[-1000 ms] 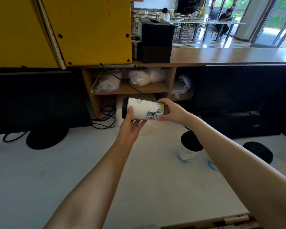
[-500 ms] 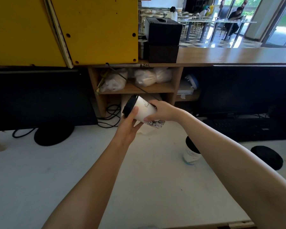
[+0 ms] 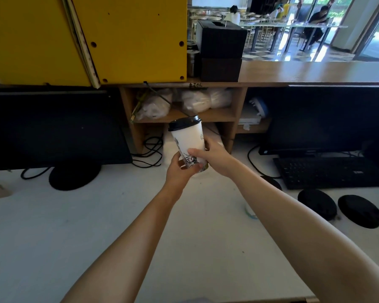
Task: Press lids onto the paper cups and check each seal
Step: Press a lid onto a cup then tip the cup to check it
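A white paper cup [image 3: 189,139] with a black line drawing stands nearly upright in the air above the white table, a black lid [image 3: 184,123] seated on its rim. My left hand [image 3: 179,171] holds the cup's base from below and the left. My right hand [image 3: 214,156] grips the lower wall from the right, thumb across the drawing. A second lidded cup [image 3: 251,212] stands on the table, mostly hidden behind my right forearm. Two loose black lids [image 3: 316,204] [image 3: 360,214] lie on the table at the right.
A black keyboard [image 3: 328,171] and monitor [image 3: 324,121] stand at the right, another monitor [image 3: 53,130] with a round base at the left. A wooden shelf [image 3: 184,115] with plastic bags sits behind the cup, cables below it. Yellow panels lean above.
The cup has turned from lying on its side, lid pointing left, to nearly upright with the lid on top. Both hands have shifted to its base.
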A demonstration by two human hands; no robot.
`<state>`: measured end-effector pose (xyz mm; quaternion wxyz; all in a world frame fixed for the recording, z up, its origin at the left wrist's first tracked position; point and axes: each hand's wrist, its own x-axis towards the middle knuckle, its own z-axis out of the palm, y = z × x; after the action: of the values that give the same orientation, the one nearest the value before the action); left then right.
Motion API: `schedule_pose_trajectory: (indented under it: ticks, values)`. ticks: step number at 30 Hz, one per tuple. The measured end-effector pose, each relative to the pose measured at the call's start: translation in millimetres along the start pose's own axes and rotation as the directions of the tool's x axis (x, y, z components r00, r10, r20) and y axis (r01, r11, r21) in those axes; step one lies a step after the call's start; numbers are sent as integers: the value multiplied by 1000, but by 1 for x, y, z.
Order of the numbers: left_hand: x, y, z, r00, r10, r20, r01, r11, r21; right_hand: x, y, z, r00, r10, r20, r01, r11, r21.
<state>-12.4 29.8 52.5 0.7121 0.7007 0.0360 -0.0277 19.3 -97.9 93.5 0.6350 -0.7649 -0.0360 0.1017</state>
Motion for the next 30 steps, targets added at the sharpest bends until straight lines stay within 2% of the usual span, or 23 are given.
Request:
schedule_pose_trajectory:
  ticks: [9, 18, 23, 30]
  values:
    - [9, -2, -11, 999, 51, 10, -52, 997, 56, 7, -2, -6, 997, -41, 70, 42, 999, -24]
    - [23, -11, -35, 996, 74, 40, -80, 982, 173, 13, -2, 3, 997, -55, 52, 54, 998, 23]
    - [23, -39, -54, 999, 16, 43, -28, 956, 294, 9, 26, 27, 998, 2, 67, -6, 998, 61]
    - [12, -96, -79, 998, -60, 15, 51, 937, 346, 2, 77, 68, 988, 81, 132, -86, 996, 34]
